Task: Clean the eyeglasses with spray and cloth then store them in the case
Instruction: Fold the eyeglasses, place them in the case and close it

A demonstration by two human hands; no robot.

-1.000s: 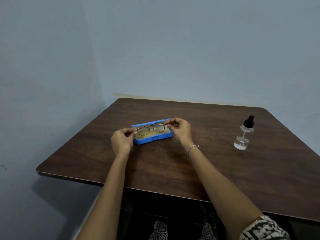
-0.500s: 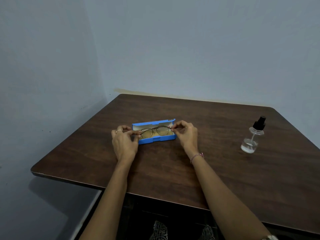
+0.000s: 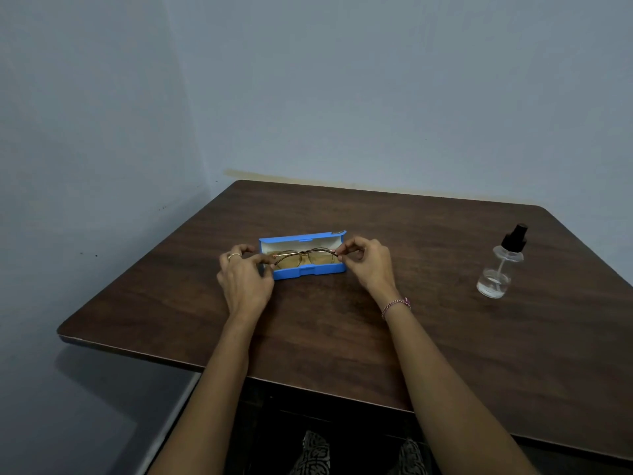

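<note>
A blue eyeglass case (image 3: 305, 271) lies open on the dark wooden table (image 3: 428, 337), its pale inside showing. Thin-framed eyeglasses (image 3: 303, 257) with yellowish lenses sit folded in the case. My left hand (image 3: 245, 277) pinches the left end of the frame, and my right hand (image 3: 368, 264) pinches the right end. A clear spray bottle (image 3: 500, 269) with a black nozzle stands upright at the far right of the table, away from both hands. No cloth is in view.
The table stands in a corner, with a grey wall behind it and another on its left. Its near edge runs across the lower part of the view, and patterned fabric (image 3: 315, 450) on my lap shows below it.
The view has tilted and shifted slightly. The eyeglasses have sunk lower into the case, with both hands still pinching their ends.
</note>
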